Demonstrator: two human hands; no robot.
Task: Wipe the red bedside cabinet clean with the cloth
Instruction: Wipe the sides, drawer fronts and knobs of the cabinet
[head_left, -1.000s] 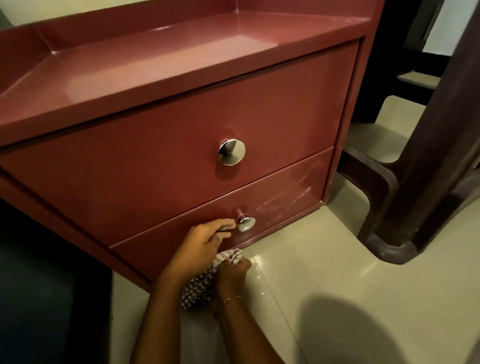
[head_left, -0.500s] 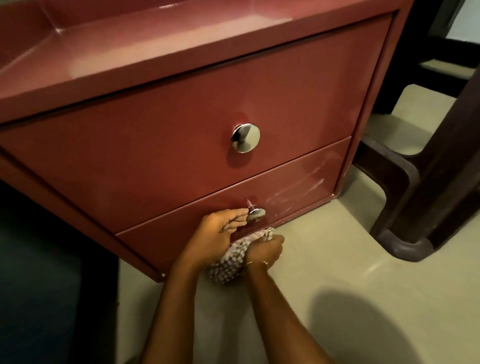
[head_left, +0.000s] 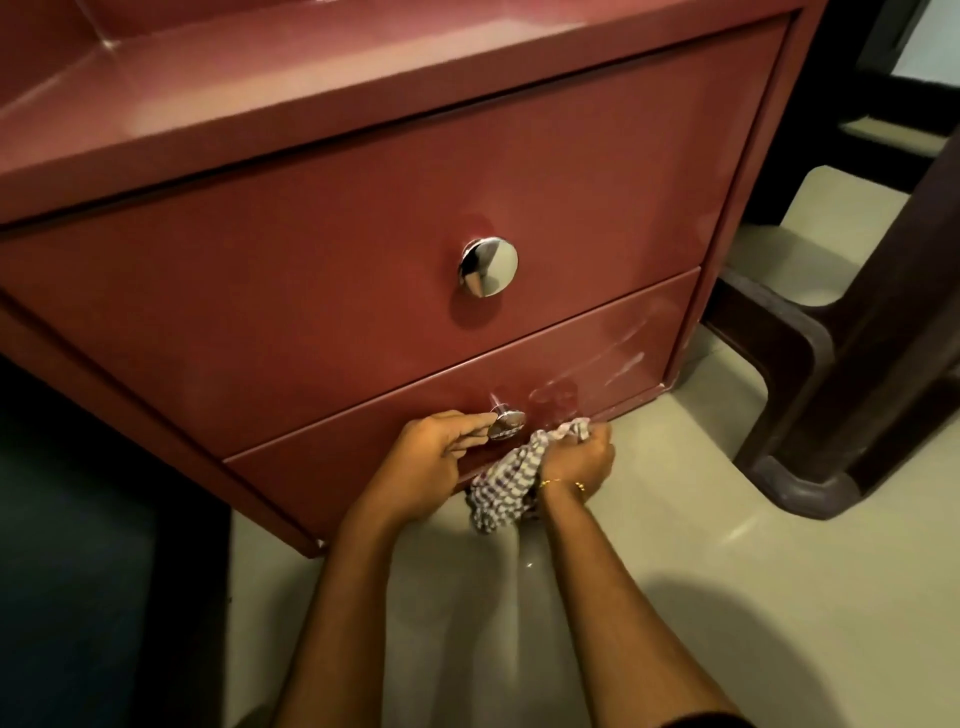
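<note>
The red bedside cabinet (head_left: 322, 291) fills the upper frame, with two drawers, each bearing a chrome knob. My left hand (head_left: 434, 457) reaches the lower drawer's knob (head_left: 506, 423), its fingers curled against the knob's left side. My right hand (head_left: 579, 460) grips a bunched checked cloth (head_left: 501, 488) and holds it against the bottom edge of the lower drawer, just right of the knob. Pale smear marks (head_left: 623, 358) show on the lower drawer's right part.
A dark brown plastic chair leg (head_left: 800, 431) stands on the pale floor (head_left: 675, 597) to the right of the cabinet. A dark mat or shadowed area (head_left: 78, 571) lies at the lower left. The upper drawer's knob (head_left: 488, 266) sticks out above my hands.
My right hand with the cloth has slid right along the lower drawer's bottom edge. My left hand stays at the lower knob. The view has moved closer to the cabinet.
</note>
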